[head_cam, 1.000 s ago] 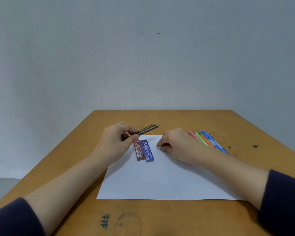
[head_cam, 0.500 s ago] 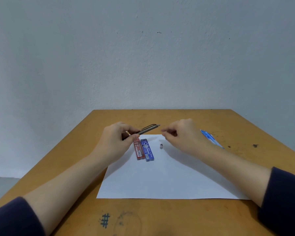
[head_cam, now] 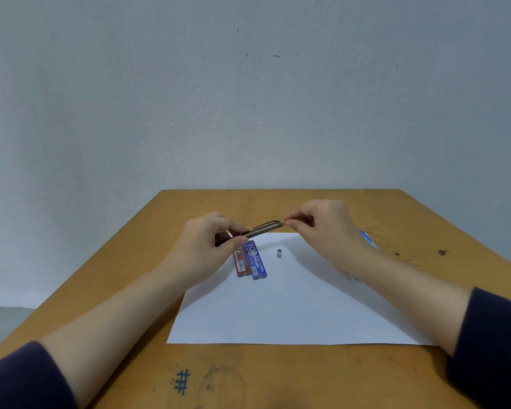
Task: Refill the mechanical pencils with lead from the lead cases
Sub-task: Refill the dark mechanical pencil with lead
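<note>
My left hand (head_cam: 207, 243) grips the lower part of a grey mechanical pencil (head_cam: 264, 228) and holds it above the paper, its clip end pointing right. My right hand (head_cam: 322, 228) pinches the pencil's top end with thumb and forefinger. Under the pencil, a red lead case (head_cam: 242, 265) and a blue lead case (head_cam: 257, 261) lie side by side on the white paper (head_cam: 292, 305). A small grey cap (head_cam: 278, 253) sits on the paper to their right. Other pencils are mostly hidden behind my right arm; only a blue one (head_cam: 366, 237) shows.
The paper lies on a wooden table (head_cam: 366, 376) with marks on it, set against a pale wall. The table's edges run close on the left and right. My dark sleeves reach in from the bottom corners.
My right hand left the small cap on the paper, rose and moved left to the pencil's top end. My left hand kept hold of the pencil.
</note>
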